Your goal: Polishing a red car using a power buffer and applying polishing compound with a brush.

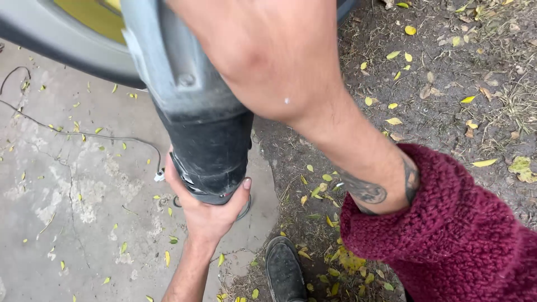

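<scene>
Gripping the bottom end of a big black and grey power tool [207, 140], the left hand [208, 210] cups it from underneath, thumb up the right side and fingers wrapped round the left. The tool hangs in the air above the edge of a cracked concrete slab [72, 184], its grey upper housing running up out of the top of the view. The right hand [268, 50] sits on that upper part, really close to the camera, and I can't tell whether its fingers are clenched or loose. A dark red knitted sleeve [453, 235] is pushed back from the tattooed wrist. Below is a black shoe [284, 271], a thin cable [84, 134] lies on the concrete, and yellow leaves are scattered over the dirt [447, 84] on the right.
</scene>
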